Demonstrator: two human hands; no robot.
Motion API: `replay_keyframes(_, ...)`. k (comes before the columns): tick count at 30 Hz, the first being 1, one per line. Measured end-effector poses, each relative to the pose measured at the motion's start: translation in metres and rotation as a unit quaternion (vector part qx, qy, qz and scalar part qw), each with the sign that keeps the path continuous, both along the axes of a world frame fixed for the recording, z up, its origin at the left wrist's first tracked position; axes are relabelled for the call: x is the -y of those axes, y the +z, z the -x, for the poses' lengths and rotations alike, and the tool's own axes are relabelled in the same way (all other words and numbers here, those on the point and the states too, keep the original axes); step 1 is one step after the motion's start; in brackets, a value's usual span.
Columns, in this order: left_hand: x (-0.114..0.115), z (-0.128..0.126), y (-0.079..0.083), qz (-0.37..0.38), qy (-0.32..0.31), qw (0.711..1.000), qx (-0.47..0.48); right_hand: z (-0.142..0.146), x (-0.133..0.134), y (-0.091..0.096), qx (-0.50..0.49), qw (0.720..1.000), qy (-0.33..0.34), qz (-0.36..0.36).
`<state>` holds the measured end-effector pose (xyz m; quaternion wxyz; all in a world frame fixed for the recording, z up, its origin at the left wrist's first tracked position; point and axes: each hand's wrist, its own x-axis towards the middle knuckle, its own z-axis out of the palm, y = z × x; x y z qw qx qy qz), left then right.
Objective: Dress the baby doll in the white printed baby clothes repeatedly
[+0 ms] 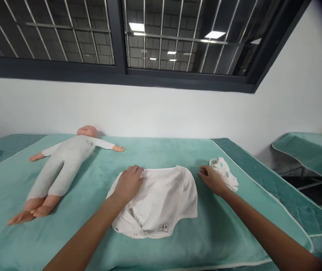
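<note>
The left hand (128, 182) lies palm down on the white baby garment (163, 205), fingers stretched out and close together, pressing the cloth flat near its far left edge. The garment spreads out from under this hand toward the right hand and back toward the person, rumpled, with a small printed label showing on the hem nearest the person.

The right hand (211, 180) rests just beside the garment's right edge, fingers curled in, with the fingertips (202, 173) pointing toward the left hand. Whether they pinch the hem or only touch the surface beside it cannot be told. So the garment lies between the two hands, under the left and at the fingertips of the right.

Just beyond the right hand, on its outer side and partly behind the knuckles, sits a small crumpled cloth with a teal print (225, 171), apart from the white garment.

Well to the left of the left hand lies a baby doll (64, 162) in a pale grey suit, on its back, arms spread, bare feet pointing toward the person, head by the white wall (163, 113).

Everything lies on a teal towel (22, 241) that covers the surface under both hands. Far to the right of the right hand stands a second teal-covered table (313, 150).
</note>
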<state>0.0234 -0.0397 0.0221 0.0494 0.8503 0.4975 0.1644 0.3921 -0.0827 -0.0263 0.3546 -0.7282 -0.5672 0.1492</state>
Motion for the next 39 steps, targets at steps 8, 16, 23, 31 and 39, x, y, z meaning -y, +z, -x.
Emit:
replay_keyframes(8,0.166,-0.014,-0.051,0.368,0.214,0.818,0.387,0.118,0.048,0.060,0.171,0.892,0.419,-0.007)
replay_keyframes(16,0.154,-0.065,-0.068,0.272,0.338,0.533,0.726,0.232,0.009,0.050,0.286,0.653,0.692,-0.115)
replay_keyframes(23,0.162,-0.030,-0.065,0.161,0.294,0.640,0.691,0.265,-0.009,0.073,0.382,0.568,0.713,-0.152)
replay_keyframes(31,0.119,0.042,0.044,0.138,0.168,0.840,0.497,0.241,0.001,0.165,0.366,0.838,0.367,-0.174)
replay_keyframes(39,0.070,0.038,0.125,-0.154,0.050,0.952,0.258,0.220,0.019,0.180,0.227,0.876,0.354,-0.237)
